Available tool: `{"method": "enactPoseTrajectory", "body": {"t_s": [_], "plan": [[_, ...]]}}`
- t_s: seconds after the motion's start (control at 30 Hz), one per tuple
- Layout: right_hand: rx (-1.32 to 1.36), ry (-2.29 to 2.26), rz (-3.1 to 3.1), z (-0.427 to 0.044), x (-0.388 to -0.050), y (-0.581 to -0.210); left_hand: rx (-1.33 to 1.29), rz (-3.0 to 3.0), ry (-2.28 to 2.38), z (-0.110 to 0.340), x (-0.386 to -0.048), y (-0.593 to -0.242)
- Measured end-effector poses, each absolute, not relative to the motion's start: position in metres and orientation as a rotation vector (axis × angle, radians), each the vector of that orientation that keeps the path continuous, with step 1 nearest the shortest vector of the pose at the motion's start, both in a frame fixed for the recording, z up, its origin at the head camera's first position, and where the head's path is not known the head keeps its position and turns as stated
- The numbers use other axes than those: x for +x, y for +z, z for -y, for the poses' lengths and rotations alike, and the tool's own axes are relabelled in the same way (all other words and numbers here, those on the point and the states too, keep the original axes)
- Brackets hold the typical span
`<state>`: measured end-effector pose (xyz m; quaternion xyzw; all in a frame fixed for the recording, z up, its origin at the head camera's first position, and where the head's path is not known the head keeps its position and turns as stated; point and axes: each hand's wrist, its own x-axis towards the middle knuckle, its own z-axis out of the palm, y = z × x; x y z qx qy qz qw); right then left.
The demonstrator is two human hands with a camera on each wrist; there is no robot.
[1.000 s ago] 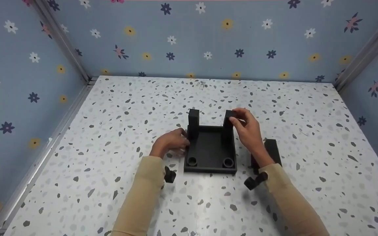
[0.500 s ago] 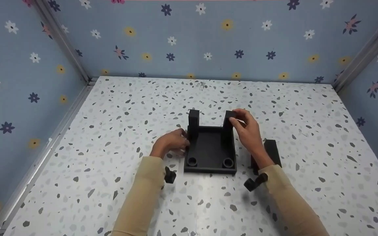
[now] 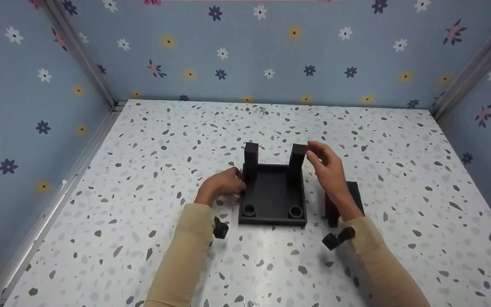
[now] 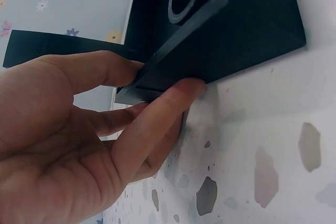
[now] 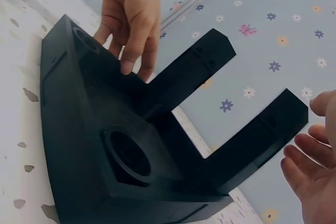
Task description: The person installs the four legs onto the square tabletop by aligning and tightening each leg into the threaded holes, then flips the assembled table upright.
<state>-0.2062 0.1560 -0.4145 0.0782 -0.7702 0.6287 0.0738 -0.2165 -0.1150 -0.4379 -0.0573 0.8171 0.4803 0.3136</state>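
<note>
A black square base (image 3: pixel 273 192) with a raised rim lies on the table. From its far corners rise two square legs, the left leg (image 3: pixel 251 158) and the right leg (image 3: pixel 297 161). Its near corners have round sockets (image 3: pixel 296 211). My left hand (image 3: pixel 224 182) pinches the base's left rim, thumb over the edge and fingers along the outer wall, as the left wrist view shows. Beside the top of the right leg is my right hand (image 3: pixel 327 168). In the right wrist view its fingers (image 5: pixel 307 163) stand slightly apart from that leg, holding nothing.
Loose black pieces (image 3: pixel 356 197) lie right of the base, partly hidden under my right forearm. Small black mounts (image 3: pixel 221 228) sit at both wrists. Flowered blue panels (image 3: pixel 245 51) wall in the speckled table (image 3: pixel 177 132) at the back and sides.
My right fingers have let go of the right leg's top, and that hand has shifted slightly right. The left hand and the base have stayed put.
</note>
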Motion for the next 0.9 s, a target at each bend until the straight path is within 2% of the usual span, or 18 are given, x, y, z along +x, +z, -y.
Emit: {"method": "enactPoseTrajectory", "body": {"t_s": [0.17, 0.43, 0.9], "plan": [[0.255, 1.987, 2.223, -0.172, -0.217, -0.428, -0.159, -2.145, 1.289, 0.114, -0.217, -0.440], [0.248, 1.983, 2.253, -0.196, -0.215, -0.431, -0.159, -2.169, 1.255, 0.115, -0.218, -0.441], [0.087, 1.960, 2.463, -0.235, -0.209, -0.429, -0.130, -2.190, 1.234, 0.115, -0.216, -0.438]]}}
